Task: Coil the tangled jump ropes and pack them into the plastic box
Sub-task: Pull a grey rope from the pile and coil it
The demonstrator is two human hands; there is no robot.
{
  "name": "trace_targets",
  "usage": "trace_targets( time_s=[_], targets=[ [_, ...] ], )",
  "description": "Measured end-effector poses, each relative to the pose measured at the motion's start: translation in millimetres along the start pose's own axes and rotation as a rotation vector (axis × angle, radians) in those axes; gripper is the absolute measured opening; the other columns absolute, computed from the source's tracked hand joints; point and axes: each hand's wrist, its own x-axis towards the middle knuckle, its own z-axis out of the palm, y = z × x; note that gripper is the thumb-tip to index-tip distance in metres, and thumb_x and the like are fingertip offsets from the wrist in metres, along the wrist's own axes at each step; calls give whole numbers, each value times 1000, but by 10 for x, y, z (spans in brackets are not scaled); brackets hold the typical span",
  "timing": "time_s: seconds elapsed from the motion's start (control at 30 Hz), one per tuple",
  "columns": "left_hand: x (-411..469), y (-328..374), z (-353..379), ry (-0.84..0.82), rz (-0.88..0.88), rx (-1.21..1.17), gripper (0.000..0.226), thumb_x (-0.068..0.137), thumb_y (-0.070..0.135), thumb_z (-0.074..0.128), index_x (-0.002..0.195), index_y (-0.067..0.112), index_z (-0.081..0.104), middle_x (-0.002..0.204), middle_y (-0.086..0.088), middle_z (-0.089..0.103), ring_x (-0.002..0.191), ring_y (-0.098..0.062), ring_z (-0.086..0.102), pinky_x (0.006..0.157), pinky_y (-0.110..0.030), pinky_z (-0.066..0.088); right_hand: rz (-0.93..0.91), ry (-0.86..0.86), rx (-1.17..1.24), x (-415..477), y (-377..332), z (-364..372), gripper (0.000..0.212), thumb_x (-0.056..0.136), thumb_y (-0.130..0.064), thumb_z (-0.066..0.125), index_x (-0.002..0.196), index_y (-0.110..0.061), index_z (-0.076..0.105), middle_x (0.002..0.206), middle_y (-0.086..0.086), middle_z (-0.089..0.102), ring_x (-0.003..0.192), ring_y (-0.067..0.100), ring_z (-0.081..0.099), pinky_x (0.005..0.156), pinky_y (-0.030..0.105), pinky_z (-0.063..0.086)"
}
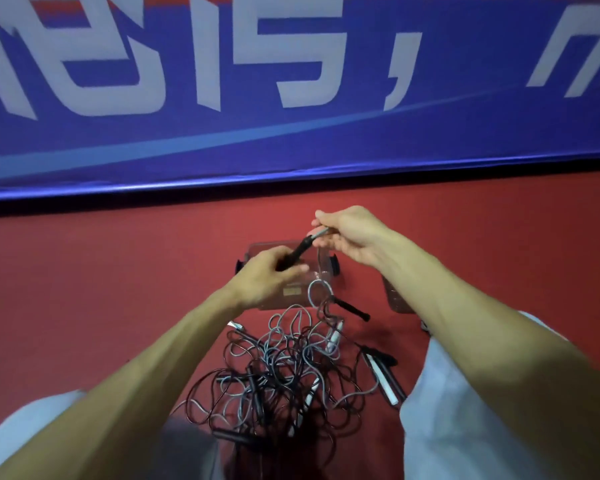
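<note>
A tangled heap of black and grey jump ropes [284,372] lies on the red floor between my knees. Beyond it stands a clear plastic box [323,268] with black side clips. My left hand [267,278] is closed around a black rope handle [300,252] held above the box. My right hand [347,237] pinches the silver end of that handle, where a grey cord hangs down in a loop [321,291]. Another black handle [352,310] rests by the box's near right corner.
A clear lid [397,296] lies right of the box, partly hidden by my right forearm. Loose handles in black and white [383,375] lie at the right of the heap. A blue banner with white lettering [291,98] runs along the wall ahead.
</note>
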Motion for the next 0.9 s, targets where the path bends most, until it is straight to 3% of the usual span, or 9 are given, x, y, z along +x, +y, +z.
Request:
trace_targets(
  time_s=[0.1, 0.2, 0.3, 0.4, 0.53, 0.6, 0.67, 0.73, 0.9],
  targets=[
    [-75, 111, -56, 186, 72, -17, 20, 96, 31, 60, 79, 20, 57, 67, 5, 59, 61, -13, 52, 62, -31, 38, -34, 28, 173, -3, 4, 90, 20, 98, -13, 55, 83, 1, 58, 56, 9, 64, 42, 13, 59, 41, 18, 45],
    [-126, 322, -172, 301, 121, 90, 30, 97, 41, 54, 70, 29, 49, 61, 5, 56, 59, -19, 51, 57, -33, 37, -52, 185, -91, 45, 28, 83, 30, 93, -32, 60, 75, -8, 62, 52, 0, 54, 39, 13, 48, 38, 21, 33],
    [-166, 447, -298, 394, 152, 94, 31, 97, 45, 53, 72, 28, 55, 62, 0, 59, 61, -20, 54, 57, -33, 39, -151, 309, -340, 119, 71, 65, 31, 87, -46, 61, 76, -17, 62, 63, -4, 58, 55, 16, 54, 51, 30, 44],
    [-173, 482, -354, 417, 176, -87, 27, 97, 38, 56, 82, 19, 67, 60, 3, 54, 59, -12, 46, 58, -31, 35, -280, 213, -329, 130, 123, 91, 18, 96, -30, 54, 86, -22, 66, 87, -5, 69, 79, 14, 66, 74, 31, 53],
    [-127, 500, -428, 464, 236, -382, 22, 95, 35, 56, 81, 22, 68, 53, 13, 47, 52, -6, 40, 52, -24, 31, -369, -35, -222, 24, 112, 196, 31, 103, -11, 38, 92, -9, 67, 90, 7, 71, 81, 13, 68, 69, 12, 48],
    [-127, 517, -424, 591, 297, -451, 21, 96, 34, 55, 81, 25, 66, 54, 12, 46, 51, -7, 39, 50, -22, 30, -403, -106, -353, 28, 199, 221, 30, 104, -15, 38, 93, -16, 66, 90, 0, 70, 84, 11, 66, 77, 18, 50],
    [-159, 562, -398, 711, 348, -524, 21, 97, 30, 53, 82, 21, 64, 57, 6, 44, 50, -11, 37, 48, -21, 31, -422, -160, -631, 85, 341, 193, 25, 103, -21, 42, 91, -27, 64, 90, -8, 70, 90, 16, 67, 88, 35, 52],
    [-200, 609, -373, 781, 372, -631, 22, 99, 24, 50, 83, 16, 61, 59, -3, 41, 49, -14, 35, 43, -20, 30, -409, -199, -816, 99, 424, 187, 21, 101, -22, 46, 91, -32, 62, 88, -8, 71, 87, 20, 68, 84, 42, 53],
    [-171, 569, -369, 781, 283, -774, 4, 92, 11, 55, 89, 15, 56, 62, 1, 42, 46, -11, 36, 42, -23, 29, -446, -73, -940, 115, 431, 211, 17, 96, -25, 56, 83, -31, 65, 74, -5, 68, 70, 17, 64, 70, 31, 50]
  ],
)
